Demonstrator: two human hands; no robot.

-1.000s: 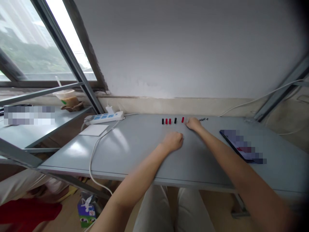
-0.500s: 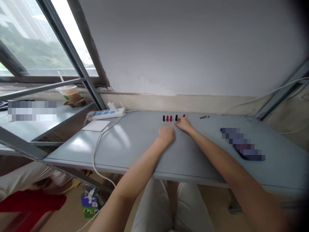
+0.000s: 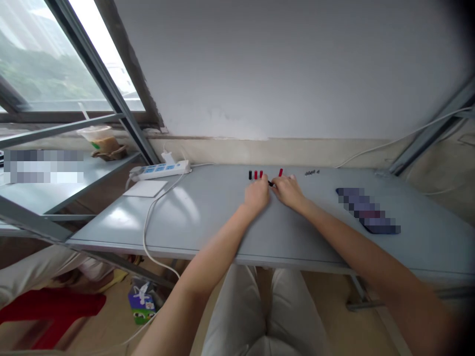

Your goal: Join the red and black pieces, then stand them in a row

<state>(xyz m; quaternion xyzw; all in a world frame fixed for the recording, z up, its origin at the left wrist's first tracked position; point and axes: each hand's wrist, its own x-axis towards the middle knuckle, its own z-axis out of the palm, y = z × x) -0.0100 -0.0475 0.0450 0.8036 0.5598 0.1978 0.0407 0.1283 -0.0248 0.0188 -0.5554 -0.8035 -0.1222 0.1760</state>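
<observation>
One black cylinder (image 3: 270, 183) is clamped in the grip of left hand (image 3: 257, 194) and right hand (image 3: 289, 191).

Some things are hard to see.
The left hand (image 3: 257, 193) and right hand (image 3: 288, 191) hide the ends of the black piece (image 3: 270, 183). The little grey bits (image 3: 311, 172) are too tiny to name. Blurry squares cover the flat dark thing (image 3: 367, 212) and part of the side shelf (image 3: 94, 170). The left edge cuts off the red stool (image 3: 55, 304) and the window (image 3: 44, 69).
</observation>
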